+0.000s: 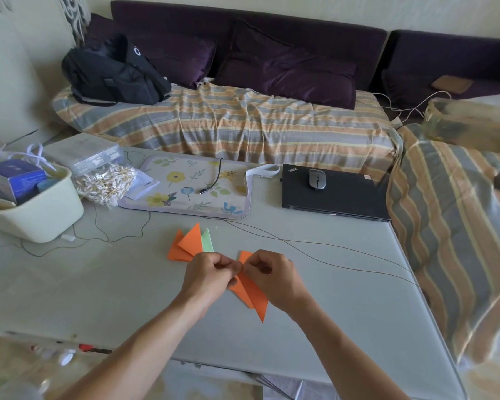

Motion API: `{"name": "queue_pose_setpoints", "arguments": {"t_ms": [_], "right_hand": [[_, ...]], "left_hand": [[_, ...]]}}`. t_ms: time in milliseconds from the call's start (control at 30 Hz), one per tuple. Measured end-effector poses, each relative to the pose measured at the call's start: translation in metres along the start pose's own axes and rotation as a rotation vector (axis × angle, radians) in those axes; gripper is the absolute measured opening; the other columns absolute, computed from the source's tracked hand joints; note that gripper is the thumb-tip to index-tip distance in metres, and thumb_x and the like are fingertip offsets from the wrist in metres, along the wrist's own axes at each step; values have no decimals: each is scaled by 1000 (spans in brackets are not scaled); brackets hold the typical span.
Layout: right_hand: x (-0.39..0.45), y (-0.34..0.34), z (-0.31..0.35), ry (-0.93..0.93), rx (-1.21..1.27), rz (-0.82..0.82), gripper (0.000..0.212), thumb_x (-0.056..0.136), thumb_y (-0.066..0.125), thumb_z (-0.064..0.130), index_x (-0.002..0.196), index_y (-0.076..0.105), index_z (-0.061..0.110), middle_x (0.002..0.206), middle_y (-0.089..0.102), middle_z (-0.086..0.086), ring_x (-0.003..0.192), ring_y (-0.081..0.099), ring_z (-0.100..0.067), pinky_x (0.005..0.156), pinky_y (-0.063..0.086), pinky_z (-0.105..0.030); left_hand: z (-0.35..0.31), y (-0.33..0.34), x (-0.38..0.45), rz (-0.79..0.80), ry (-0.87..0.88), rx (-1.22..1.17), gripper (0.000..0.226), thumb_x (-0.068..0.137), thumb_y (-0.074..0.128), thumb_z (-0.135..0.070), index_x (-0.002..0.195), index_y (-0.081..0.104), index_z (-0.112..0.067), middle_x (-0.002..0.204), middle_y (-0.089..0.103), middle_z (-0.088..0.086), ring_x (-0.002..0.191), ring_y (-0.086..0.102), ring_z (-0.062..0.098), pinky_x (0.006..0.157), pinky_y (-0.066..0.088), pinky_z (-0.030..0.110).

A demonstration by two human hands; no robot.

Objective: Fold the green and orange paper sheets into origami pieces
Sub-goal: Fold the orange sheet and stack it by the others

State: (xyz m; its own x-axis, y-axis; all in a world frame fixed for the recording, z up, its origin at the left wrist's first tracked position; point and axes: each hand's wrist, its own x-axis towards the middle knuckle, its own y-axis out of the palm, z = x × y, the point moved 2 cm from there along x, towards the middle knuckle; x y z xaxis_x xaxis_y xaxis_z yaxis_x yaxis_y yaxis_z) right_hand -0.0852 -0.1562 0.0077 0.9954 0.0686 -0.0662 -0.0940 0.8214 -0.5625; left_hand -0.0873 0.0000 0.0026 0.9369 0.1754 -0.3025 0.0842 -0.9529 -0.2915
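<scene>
Already we have some folded pieces put aside on the bench (pixel 315 284): two orange triangles (pixel 185 245) lie one over the other, and a green piece (pixel 207 241) shows from behind them, just above our left hand (pixel 207 274). So we judge that a part of the task is done. How many sheets are left to fold we cannot tell, because no flat, unfolded sheet is visible on the bench.

Now we work on another orange piece (pixel 251 293), which is at the middle of the bench, between our hands and partly under them. It is folded into long pointed flaps, with the sharp tip pointing toward us. Both hands meet at its upper end. The grip of the left hand is narrow, the fingertips pinching the paper there, and the right hand (pixel 272 272) pinches the same end from the other side. We think this is a small fold or a crease being pressed, so this piece is not finished yet.

About writing: the closed black laptop (pixel 334 194) at the far right of the bench carries a small word in its corner that reads like "ThinkPad". A grey mouse (pixel 317 179) rests on its lid. The blue box (pixel 16 179) in the pale basket (pixel 41 215) has print, but it is too small to read. The black bag (pixel 113 72) on the sofa shows a white mark which we cannot make out.
</scene>
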Motion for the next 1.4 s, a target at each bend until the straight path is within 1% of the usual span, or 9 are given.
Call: {"name": "queue_pose_setpoints", "arguments": {"t_ms": [400, 533, 667, 767, 867, 1000, 1133, 1267, 1400], "right_hand": [[3, -7, 0, 77, -13, -28, 13, 91, 65, 19, 79, 70, 16, 71, 63, 8, 62, 50, -5, 53, 38, -9], [3, -9, -2, 101, 20, -31, 18, 94, 63, 20, 76, 66, 21, 69, 60, 11, 60, 49, -2, 52, 38, -9], [5, -8, -5, 109, 58, -72, 14, 94, 65, 22, 81, 67, 18, 72, 64, 7, 63, 52, -6, 53, 38, -12], [6, -8, -6, 117, 97, -92, 13, 93, 67, 24, 82, 69, 17, 78, 70, 4, 68, 57, -10, 61, 44, -20], [5, -8, -6, 136, 149, -95, 15, 91, 69, 27, 79, 70, 19, 76, 72, 4, 67, 60, -10, 66, 49, -28], [3, -8, -6, 160, 179, 9, 15, 89, 64, 19, 75, 67, 17, 64, 71, 3, 61, 63, -9, 67, 51, -33], [-1, -4, -6, 185, 130, 165, 8, 87, 62, 15, 82, 69, 15, 66, 71, 4, 61, 64, -5, 71, 52, -30], [-1, -4, -1, 134, 211, 105, 5, 90, 66, 16, 93, 69, 12, 72, 72, 5, 62, 65, -5, 68, 50, -24], [1, -8, 0, 74, 166, 27, 7, 88, 66, 15, 82, 68, 18, 70, 71, 5, 64, 65, -5, 66, 48, -24]], "left_hand": [[1, -4, 5, -41, -7, 10, 13, 91, 72, -17, 80, 74, -10, 71, 77, 8, 58, 68, 11, 72, 57, 28], [-1, -2, 4, -14, -1, -160, 10, 92, 73, -12, 87, 74, -3, 77, 75, 11, 59, 70, 8, 58, 55, 16], [-2, 0, 1, 99, -62, -268, 14, 94, 72, -14, 87, 74, -3, 77, 76, 8, 65, 72, 13, 62, 58, 19], [3, 6, -3, 157, -84, -226, 13, 95, 69, -9, 89, 73, 2, 77, 75, 12, 67, 72, 18, 70, 60, 28], [3, 6, -1, 74, -49, -193, 13, 95, 68, -6, 83, 73, -3, 72, 73, 8, 61, 68, 14, 66, 59, 25], [2, -1, 7, -13, -85, -215, 19, 98, 66, -19, 86, 73, -7, 83, 76, 13, 72, 67, 20, 72, 58, 32], [0, -2, 8, -74, 0, -93, 18, 95, 68, -26, 83, 72, -13, 75, 69, -2, 72, 60, 14, 70, 47, 27], [-4, -1, 2, -37, 172, 107, 15, 91, 68, -23, 77, 71, -18, 71, 69, -9, 63, 57, -1, 58, 41, 11], [-4, 2, -2, 78, 204, 188, 13, 88, 67, -20, 75, 71, -20, 74, 72, -4, 64, 57, 5, 61, 41, 21]]}}
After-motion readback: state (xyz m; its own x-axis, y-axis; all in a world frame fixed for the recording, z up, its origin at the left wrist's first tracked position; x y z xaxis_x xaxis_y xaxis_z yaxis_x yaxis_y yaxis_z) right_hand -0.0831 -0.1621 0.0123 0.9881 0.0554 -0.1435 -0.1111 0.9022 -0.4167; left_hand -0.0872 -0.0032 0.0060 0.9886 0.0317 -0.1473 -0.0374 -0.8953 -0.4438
